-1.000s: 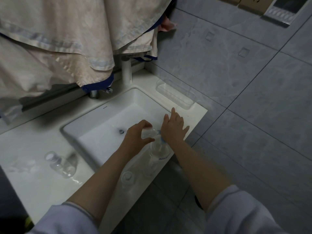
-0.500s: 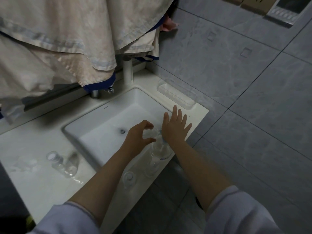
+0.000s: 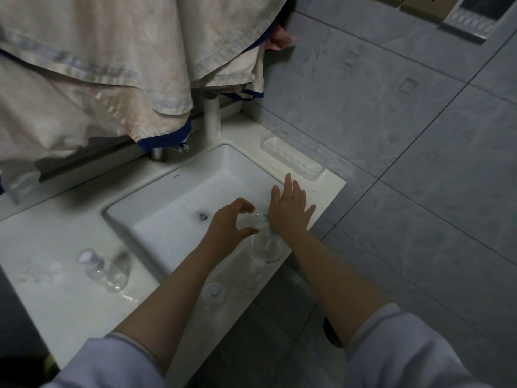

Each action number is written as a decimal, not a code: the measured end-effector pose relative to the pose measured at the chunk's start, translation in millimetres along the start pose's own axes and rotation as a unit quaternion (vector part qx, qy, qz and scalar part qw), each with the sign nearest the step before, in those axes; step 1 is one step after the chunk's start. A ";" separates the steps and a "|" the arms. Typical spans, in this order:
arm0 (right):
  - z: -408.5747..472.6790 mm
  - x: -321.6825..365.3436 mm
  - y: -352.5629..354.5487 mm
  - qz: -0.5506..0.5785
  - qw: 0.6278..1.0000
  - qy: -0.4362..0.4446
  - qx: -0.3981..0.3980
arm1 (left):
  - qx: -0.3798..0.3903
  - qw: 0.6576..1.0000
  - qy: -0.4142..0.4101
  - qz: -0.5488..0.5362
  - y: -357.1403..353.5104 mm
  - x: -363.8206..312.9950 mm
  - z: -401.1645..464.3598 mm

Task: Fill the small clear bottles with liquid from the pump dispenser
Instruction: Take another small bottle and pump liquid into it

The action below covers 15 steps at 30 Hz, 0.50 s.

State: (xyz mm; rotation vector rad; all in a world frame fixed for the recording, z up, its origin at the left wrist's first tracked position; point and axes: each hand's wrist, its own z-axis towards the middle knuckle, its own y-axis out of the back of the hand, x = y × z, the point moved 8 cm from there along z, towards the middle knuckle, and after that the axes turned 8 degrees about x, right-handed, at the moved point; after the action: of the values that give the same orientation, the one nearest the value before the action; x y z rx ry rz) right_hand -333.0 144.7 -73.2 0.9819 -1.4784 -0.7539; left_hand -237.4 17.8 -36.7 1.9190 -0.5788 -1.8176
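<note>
Sinkside, left hand (image 3: 228, 224) grips sideways bottle (image 3: 249, 220); flat right hand (image 3: 291, 212) presses pump dispenser (image 3: 267, 245).

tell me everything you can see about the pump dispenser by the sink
The pump dispenser is a clear plastic bottle with blue lettering low on its side, standing upright on the white counter at the sink's front right corner. The right hand rests flat on its pump head, fingers straight. The left hand holds a small clear bottle against its spout. Its fill level cannot be told.
</note>
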 end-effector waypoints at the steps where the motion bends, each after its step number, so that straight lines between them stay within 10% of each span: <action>1: 1.3 0.0 -0.1 0.004 1.000 -0.004 0.008 | -0.003 1.000 -0.001 -0.004 -0.2 2.2 0.0; 15: 1.6 1.8 3.5 0.019 1.000 0.004 0.005 | -0.006 0.999 -0.009 -0.035 -0.6 9.2 0.9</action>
State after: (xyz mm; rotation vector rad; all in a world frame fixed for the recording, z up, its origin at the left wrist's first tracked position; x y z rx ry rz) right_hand -335.2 144.6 -69.6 0.9611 -1.4909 -0.7159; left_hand -237.8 13.0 -44.6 1.9380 -0.5119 -1.8796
